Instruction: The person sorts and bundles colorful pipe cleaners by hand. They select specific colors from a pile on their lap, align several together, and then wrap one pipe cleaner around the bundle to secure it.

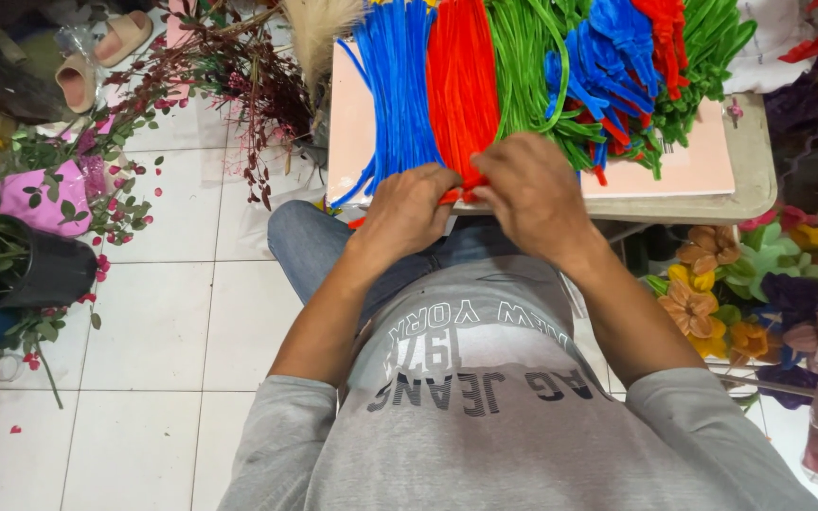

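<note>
Bundles of fuzzy craft stems lie on a pink board (702,166) on a small table (755,180): blue stems (395,90), red stems (461,80) and green stems (527,57), with more mixed blue, red and green ones at the right. My left hand (407,210) and my right hand (534,194) meet at the near end of the red bundle, both with fingers closed on red stems at the table's front edge. The fingertips are hidden behind the knuckles.
Pots and leafy branches with red berries (120,203) crowd the white tiled floor at left, beside a black pot (44,270) and a pink pot (44,199). Handmade fuzzy flowers (712,303) sit at right under the table. Sandals (97,57) lie far left.
</note>
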